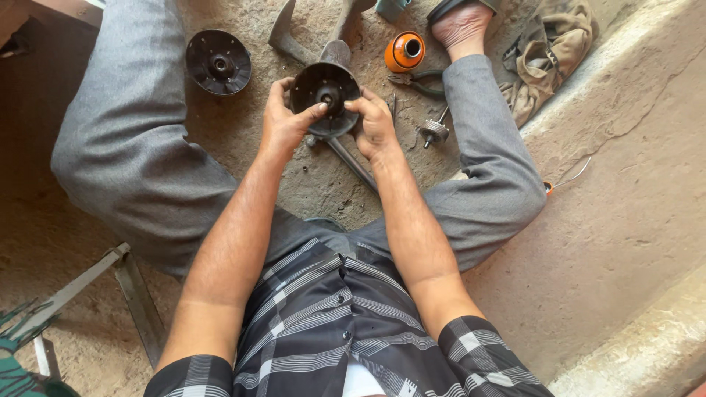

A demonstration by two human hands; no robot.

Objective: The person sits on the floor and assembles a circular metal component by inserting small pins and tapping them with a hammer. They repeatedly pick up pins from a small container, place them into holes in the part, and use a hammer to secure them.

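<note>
While I sit on the floor (323,184), my left hand (283,121) & right hand (373,121) clamp the black round housing (325,92) btwn them, hollow side facing me, thumbs near its centre hub.

The bare concrete floor (603,242) carries everything. A dark round cover (218,62) lies flat on it near the top-left. An orange cylindrical part (404,51) rests near the top edge, with pliers (423,82) just beside it and a small toothed gear on a shaft (434,132) a little below. A crumpled tan rag (551,55) lies by the raised concrete curb (647,66) at the top-right. A grey metal bar (351,163), possibly a wrench, lies near the middle. An angled metal frame (110,283) sits at the lower-left.
</note>
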